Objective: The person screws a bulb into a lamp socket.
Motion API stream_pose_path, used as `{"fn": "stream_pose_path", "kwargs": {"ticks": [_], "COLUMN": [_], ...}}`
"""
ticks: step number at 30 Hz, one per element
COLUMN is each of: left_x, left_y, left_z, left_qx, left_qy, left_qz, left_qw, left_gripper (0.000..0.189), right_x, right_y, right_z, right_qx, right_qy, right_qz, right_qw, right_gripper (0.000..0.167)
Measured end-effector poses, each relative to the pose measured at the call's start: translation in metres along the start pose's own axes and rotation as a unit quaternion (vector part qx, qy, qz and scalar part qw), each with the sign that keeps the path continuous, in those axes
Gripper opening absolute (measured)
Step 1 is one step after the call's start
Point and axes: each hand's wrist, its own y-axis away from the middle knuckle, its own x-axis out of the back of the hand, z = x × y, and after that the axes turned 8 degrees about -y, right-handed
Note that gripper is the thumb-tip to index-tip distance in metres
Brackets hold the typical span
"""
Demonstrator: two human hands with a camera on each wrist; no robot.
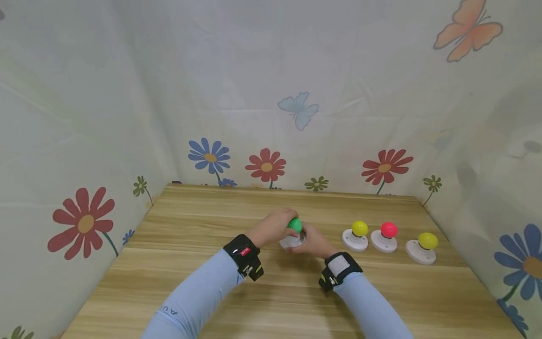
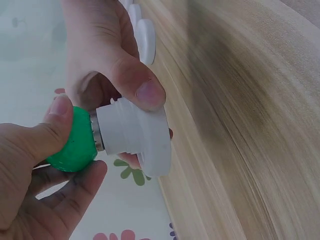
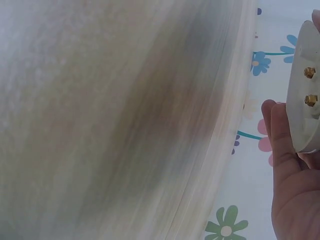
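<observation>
Between thumb and fingers, my left hand [image 1: 272, 229] pinches a green light bulb [image 2: 75, 145]. A white round lamp socket [image 2: 155, 142] is gripped by my right hand [image 1: 316, 241], thumb across the base's edge. The bulb sits at the socket's mouth, with a strip of its metal cap [image 2: 96, 131] showing; how deep it goes inside is hidden. In the right wrist view the underside of the socket shows brass screws [image 3: 310, 100], and the base is tilted off the table. Both hands are over the table's middle.
To the right stand three white sockets with bulbs: a yellow bulb [image 1: 360, 228], a red bulb [image 1: 389, 230] and another yellow bulb [image 1: 428, 240]. The wooden table [image 1: 203, 212] is enclosed by a flower-printed curtain [image 1: 237, 84] at the back and sides.
</observation>
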Motion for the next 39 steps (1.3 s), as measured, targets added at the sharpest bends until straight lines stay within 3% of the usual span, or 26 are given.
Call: {"fn": "stream_pose_path", "kwargs": {"ticks": [6,11,15,18,22,25,27,30,34,39], "left_x": [0.000,0.007,0.020,0.025,0.027,0.027,0.027,0.024,0.023,0.026], "left_y": [0.000,0.001,0.009,0.020,0.036,0.043,0.045,0.046,0.045,0.046], "left_z": [-0.005,-0.026,-0.054,-0.076,-0.090,-0.088,-0.086,-0.081,-0.074,-0.065], "left_qx": [0.012,0.087,0.150,0.169,0.210,0.236,0.242,0.241,0.239,0.238], "left_qy": [0.014,0.021,-0.031,-0.082,-0.126,-0.142,-0.144,-0.154,-0.158,-0.143], "left_qz": [-0.002,0.010,0.012,-0.024,-0.118,-0.177,-0.194,-0.202,-0.208,-0.197], "left_qw": [0.9998,0.9960,0.9882,0.9819,0.9624,0.9448,0.9396,0.9369,0.9354,0.9402], "left_gripper": [0.046,0.060,0.045,0.027,0.027,0.028,0.029,0.031,0.035,0.035], "right_x": [-0.001,-0.004,-0.003,-0.001,0.000,0.002,0.005,0.015,0.035,0.055], "right_y": [0.001,0.003,0.004,0.005,0.005,0.004,0.002,-0.002,-0.013,-0.030], "right_z": [-0.001,0.001,0.000,-0.002,0.002,0.006,0.009,0.010,0.022,0.047], "right_qx": [-0.002,-0.019,-0.036,-0.052,-0.060,-0.061,-0.066,-0.067,-0.067,-0.105], "right_qy": [0.009,0.021,0.033,0.037,0.041,0.039,0.039,0.060,0.100,0.085], "right_qz": [0.014,0.047,0.060,0.063,0.066,0.065,0.077,0.133,0.229,0.271], "right_qw": [0.9999,0.9985,0.9970,0.9960,0.9951,0.9952,0.9941,0.9870,0.9659,0.9531], "right_gripper": [0.073,0.078,0.083,0.086,0.087,0.087,0.085,0.078,0.067,0.064]}}
